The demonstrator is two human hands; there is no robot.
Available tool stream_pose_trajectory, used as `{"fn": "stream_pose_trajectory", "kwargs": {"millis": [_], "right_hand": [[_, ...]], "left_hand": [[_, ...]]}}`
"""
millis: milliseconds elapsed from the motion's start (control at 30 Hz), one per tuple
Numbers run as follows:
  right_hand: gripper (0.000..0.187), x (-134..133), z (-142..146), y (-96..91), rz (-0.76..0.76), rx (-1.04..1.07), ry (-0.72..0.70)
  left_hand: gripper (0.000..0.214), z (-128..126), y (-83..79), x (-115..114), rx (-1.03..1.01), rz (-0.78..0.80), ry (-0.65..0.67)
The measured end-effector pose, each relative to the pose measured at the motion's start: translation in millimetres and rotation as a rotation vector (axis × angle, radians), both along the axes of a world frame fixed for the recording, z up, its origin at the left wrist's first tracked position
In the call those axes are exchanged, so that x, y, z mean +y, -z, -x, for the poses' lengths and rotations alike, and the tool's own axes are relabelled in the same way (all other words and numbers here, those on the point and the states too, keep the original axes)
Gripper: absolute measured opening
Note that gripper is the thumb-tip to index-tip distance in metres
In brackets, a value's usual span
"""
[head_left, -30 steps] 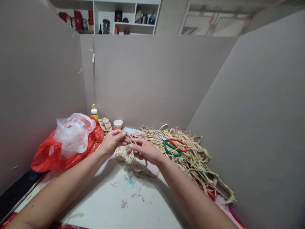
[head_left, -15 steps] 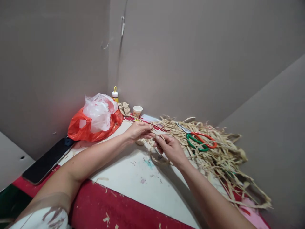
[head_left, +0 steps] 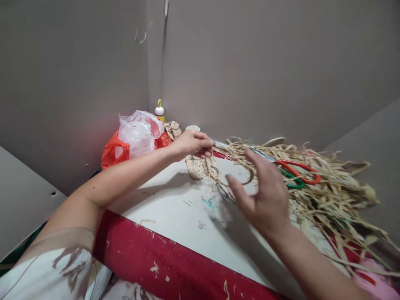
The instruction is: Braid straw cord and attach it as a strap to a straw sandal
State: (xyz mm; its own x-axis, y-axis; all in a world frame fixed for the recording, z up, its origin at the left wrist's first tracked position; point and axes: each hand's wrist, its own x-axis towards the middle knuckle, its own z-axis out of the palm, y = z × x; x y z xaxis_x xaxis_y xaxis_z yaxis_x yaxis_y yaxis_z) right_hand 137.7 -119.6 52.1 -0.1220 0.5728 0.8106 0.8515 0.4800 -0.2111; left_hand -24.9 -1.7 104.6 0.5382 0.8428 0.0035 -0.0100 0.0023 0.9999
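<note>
My left hand (head_left: 194,144) is closed in a pinch, gripping a strand of a pale braided straw cord (head_left: 214,168). Below its fingers hangs a coiled, woven straw piece (head_left: 194,167), near the white board. My right hand (head_left: 268,196) is slightly smeared by motion, with thumb and fingers spread and nothing held between them. A loose curved straw end shows just left of those fingers. Behind and to the right lie scissors (head_left: 300,167) with one orange and one green handle, resting on a heap of dry straw strips (head_left: 340,187).
A red and white plastic bag (head_left: 137,131) stands at the back left, beside a yellow bottle (head_left: 159,111) and a white-rimmed cup (head_left: 193,128). Straw scraps and blue stains mark the white board (head_left: 181,221), which lies on a red surface (head_left: 162,266). Grey walls enclose the back.
My right hand has come away from the left, moving right and toward me, and its fingers have spread. The left hand keeps its pinch. The view has shifted, and the woven piece shows more.
</note>
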Motion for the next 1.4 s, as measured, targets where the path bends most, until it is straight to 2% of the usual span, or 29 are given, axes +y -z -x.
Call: {"fn": "stream_pose_trajectory", "kwargs": {"millis": [67,133,167,200,267,367,433,500,600,667,767,800,867,933,1000,1133,1167,1200,1233,1300,1400], "right_hand": [[0.053,-25,38,10.3,0.025,-0.239,-0.274],[0.05,-43,86,26.1,0.22,-0.472,-0.581],[0.052,-46,111,34.8,0.307,-0.548,-0.683],[0.052,-46,133,43.0,0.358,-0.563,-0.728],[0.05,-36,168,56.3,0.451,-0.555,-0.723],[0.051,-15,183,64.3,0.574,-0.465,-0.654],[0.052,-7,168,63.9,0.633,-0.439,-0.651],[0.051,-5,138,63.2,0.706,-0.433,-0.621],[0.051,-12,75,68.8,0.768,-0.421,-0.391],[0.049,-23,27,76.4,0.721,-0.427,-0.2],[0.041,-39,-29,83.2,0.547,-0.492,0.017],[0.038,-43,-38,82.5,0.5,-0.531,0.058],[0.033,-46,-37,76.2,0.403,-0.569,0.033],[0.034,-43,-7,65.7,0.329,-0.552,-0.107],[0.034,-37,46,54.7,0.304,-0.513,-0.275],[0.038,-17,167,43.2,0.368,-0.537,-0.735],[0.042,-11,190,43.6,0.383,-0.544,-0.821],[0.047,-3,207,45.0,0.428,-0.524,-0.843],[0.051,5,219,47.1,0.487,-0.522,-0.854],[0.056,22,224,52.2,0.576,-0.517,-0.844],[0.058,45,193,58.0,0.632,-0.474,-0.748]], "left_hand": [[0.016,6,-0.8,7,0.006,0.01,-0.093],[0.016,9,1.2,13,0.024,0.032,-0.149],[0.016,8,2.4,15,0.032,0.04,-0.166],[0.017,8,3.3,16,0.04,0.041,-0.172],[0.018,5,3.3,14,0.056,0.022,-0.151],[0.019,5,-1.0,7,0.098,-0.026,-0.082],[0.019,8,-4.6,3,0.123,-0.051,-0.045],[0.018,12,-6.5,2,0.131,-0.065,-0.039],[0.016,18,-5.0,2,0.116,-0.071,-0.055],[0.016,22,-3.5,3,0.102,-0.072,-0.065],[0.019,27,-6.5,4,0.086,-0.094,-0.076],[0.021,28,-9.4,5,0.083,-0.107,-0.085],[0.021,30,-17.4,6,0.077,-0.137,-0.101],[0.021,28,-26.6,8,0.076,-0.165,-0.112],[0.021,25,-35.2,8,0.08,-0.188,-0.108],[0.022,19,-47.4,3,0.11,-0.222,-0.088],[0.022,18,-49.3,1,0.121,-0.23,-0.084],[0.023,17,-50.5,-1,0.13,-0.236,-0.081],[0.023,16,-51.2,-3,0.137,-0.238,-0.078],[0.023,14,-50.7,-3,0.149,-0.239,-0.065],[0.022,13,-45.9,0,0.162,-0.238,-0.055]]}}
